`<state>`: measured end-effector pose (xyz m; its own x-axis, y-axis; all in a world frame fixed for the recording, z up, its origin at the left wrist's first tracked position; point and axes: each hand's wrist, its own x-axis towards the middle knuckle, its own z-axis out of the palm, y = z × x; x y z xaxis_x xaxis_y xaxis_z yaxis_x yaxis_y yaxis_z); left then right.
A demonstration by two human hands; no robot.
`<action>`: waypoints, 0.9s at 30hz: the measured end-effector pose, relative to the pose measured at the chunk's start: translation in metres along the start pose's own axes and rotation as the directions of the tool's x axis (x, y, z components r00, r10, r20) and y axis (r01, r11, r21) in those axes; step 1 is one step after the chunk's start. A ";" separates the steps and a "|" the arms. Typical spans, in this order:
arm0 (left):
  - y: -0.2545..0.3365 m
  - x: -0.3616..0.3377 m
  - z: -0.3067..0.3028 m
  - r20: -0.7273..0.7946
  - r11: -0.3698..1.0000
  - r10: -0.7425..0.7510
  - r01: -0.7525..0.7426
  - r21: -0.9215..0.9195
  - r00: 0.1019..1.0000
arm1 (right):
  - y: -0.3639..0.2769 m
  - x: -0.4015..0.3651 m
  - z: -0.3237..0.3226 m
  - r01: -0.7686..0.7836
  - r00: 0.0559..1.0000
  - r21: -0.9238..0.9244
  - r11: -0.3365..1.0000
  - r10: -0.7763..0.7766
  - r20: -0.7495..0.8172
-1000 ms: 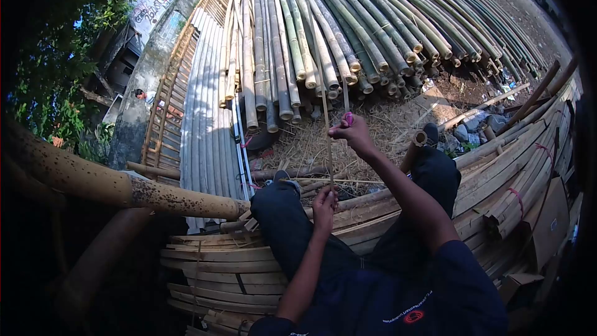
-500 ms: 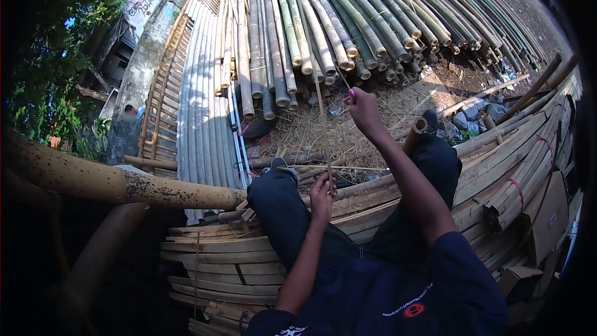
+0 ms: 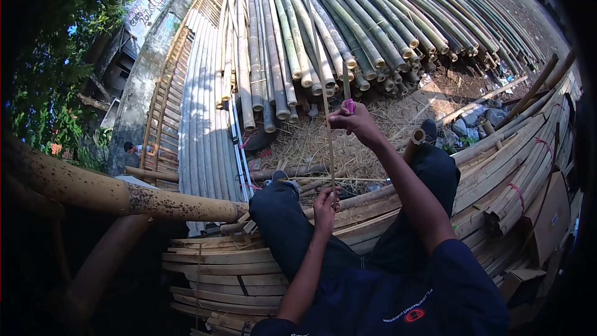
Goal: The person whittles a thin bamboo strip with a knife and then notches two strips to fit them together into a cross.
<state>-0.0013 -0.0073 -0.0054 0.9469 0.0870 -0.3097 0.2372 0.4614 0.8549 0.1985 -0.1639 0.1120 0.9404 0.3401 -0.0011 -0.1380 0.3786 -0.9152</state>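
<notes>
My left hand [image 3: 324, 211] is closed around the lower end of a long, thin bamboo strip [image 3: 331, 155], low between my knees. The strip stands nearly upright and runs far up in front of the stacked poles. Higher up, my right hand [image 3: 359, 124] grips a knife [image 3: 346, 82] with a pink handle, its blade pointing up and away from me. The thumb and fingertips of that hand are against the strip, or very close to it. The knife blade is a little to the right of the strip, apart from it.
Stacked bamboo poles [image 3: 367, 31] fill the far side, cut ends towards me. Split slats [image 3: 230, 267] lie beneath and beside me. A thick bamboo pole [image 3: 168, 202] crosses at left. Corrugated sheets [image 3: 202, 99] and a bamboo lattice [image 3: 163, 93] lean near a wall, where a person [image 3: 130, 148] shows.
My right hand has come down and closer to the strip, the knife now upright. The strip reaches higher in view. My left hand stays closed on its lower end.
</notes>
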 end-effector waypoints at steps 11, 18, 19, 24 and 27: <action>-0.014 0.007 -0.007 -0.051 0.965 0.029 -0.015 0.263 0.998 | 0.003 -0.001 0.002 -0.024 0.997 -0.095 0.995 0.031 0.068; -0.019 0.008 -0.010 -0.031 0.949 0.013 -0.003 0.316 0.999 | -0.004 -0.005 0.010 -0.028 0.996 0.030 0.999 0.025 0.087; -0.020 0.008 -0.011 -0.020 0.954 0.004 0.002 0.301 1.000 | -0.002 -0.004 0.010 -0.027 0.995 0.054 0.998 0.021 0.100; -0.013 0.004 -0.004 -0.062 0.944 -0.040 0.058 0.325 0.997 | 0.021 0.002 0.000 -0.007 0.998 0.067 0.998 0.002 0.068; -0.011 0.002 0.001 0.018 0.971 -0.029 0.024 0.236 0.999 | 0.008 -0.003 0.004 -0.003 1.000 0.103 0.995 0.001 0.027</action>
<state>-0.0020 -0.0135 -0.0150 0.9433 0.0575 -0.3268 0.3044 0.2419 0.9213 0.1934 -0.1580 0.1060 0.9315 0.3636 0.0092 -0.1724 0.4637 -0.8691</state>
